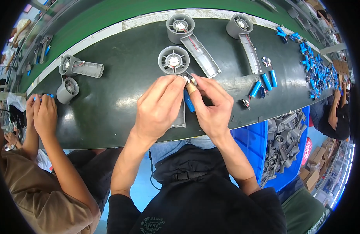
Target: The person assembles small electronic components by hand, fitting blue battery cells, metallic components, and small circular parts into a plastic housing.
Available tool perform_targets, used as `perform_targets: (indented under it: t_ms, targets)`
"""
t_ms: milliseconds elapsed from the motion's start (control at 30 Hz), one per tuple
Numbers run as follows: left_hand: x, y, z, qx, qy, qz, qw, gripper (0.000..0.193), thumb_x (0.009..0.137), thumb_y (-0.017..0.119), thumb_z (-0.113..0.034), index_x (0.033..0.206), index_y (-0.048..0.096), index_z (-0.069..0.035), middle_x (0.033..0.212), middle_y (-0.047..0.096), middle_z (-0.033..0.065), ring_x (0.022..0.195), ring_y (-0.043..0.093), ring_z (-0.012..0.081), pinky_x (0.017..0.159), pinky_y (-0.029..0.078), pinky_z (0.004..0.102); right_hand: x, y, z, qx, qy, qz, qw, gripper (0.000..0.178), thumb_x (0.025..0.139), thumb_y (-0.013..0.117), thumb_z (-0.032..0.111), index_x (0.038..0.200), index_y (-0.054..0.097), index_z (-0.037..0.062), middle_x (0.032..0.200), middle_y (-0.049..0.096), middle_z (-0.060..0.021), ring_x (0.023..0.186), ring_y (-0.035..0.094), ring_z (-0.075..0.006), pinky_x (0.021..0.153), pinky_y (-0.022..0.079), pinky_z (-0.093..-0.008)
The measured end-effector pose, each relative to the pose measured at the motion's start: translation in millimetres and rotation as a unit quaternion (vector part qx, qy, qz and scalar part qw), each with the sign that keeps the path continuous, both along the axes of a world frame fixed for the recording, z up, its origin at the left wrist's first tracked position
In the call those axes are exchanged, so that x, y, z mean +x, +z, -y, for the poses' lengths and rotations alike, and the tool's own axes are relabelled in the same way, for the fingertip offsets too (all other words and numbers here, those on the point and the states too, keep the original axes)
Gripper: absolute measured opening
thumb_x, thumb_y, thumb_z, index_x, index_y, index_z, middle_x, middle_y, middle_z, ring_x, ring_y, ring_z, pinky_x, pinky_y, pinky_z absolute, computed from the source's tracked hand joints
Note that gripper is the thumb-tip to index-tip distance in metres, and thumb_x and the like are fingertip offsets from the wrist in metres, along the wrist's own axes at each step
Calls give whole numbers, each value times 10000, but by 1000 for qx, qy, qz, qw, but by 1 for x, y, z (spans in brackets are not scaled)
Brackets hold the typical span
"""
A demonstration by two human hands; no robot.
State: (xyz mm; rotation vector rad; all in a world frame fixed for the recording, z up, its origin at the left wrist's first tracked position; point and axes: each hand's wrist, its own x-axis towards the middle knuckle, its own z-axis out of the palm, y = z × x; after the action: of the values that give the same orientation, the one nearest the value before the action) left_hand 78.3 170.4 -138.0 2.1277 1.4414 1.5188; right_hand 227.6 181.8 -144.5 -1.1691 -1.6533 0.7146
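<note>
My left hand (159, 107) and my right hand (215, 103) meet at the middle of the bench, fingertips pinched together. Between them is a small circuit board (192, 80) with a white connector (186, 79) at its left side; the left fingers are on the connector, the right ones on the board. Tan tape wraps the right thumb. A blue cylindrical battery (189, 102) shows just below. Behind and under my hands lies a grey fan housing (173, 48), its round head facing up and its open handle partly hidden by the left hand.
Two more fan housings (199, 54) (250, 52) lie beyond. Loose batteries (266, 82) and boards (246, 103) sit right, before a large battery pile (316, 68). A blue bin (248, 142) of grey parts stands at right. At left, a co-worker's hands (45, 113) work near housings (67, 90).
</note>
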Motion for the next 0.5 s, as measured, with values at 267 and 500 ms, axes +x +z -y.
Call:
perform_targets:
  t_ms: [267, 500]
  targets:
    - [1, 3, -3, 7, -18, -14, 1000, 270, 748, 701, 95, 998, 622, 30, 917, 622, 132, 813, 643, 301, 697, 530, 389, -2, 2, 2, 6, -22, 13, 1000, 284, 819, 721, -12, 1102, 713, -31, 971, 717, -159, 844, 722, -247, 730, 568, -306]
    - [-3, 3, -1, -31, -26, 9, 999, 257, 760, 701, 94, 997, 624, 32, 907, 613, 136, 792, 626, 310, 670, 514, 394, 5, 7, 1, 3, -10, 7, 1000, 288, 802, 721, -54, 1089, 713, -33, 1052, 696, -155, 913, 694, -202, 804, 549, -296]
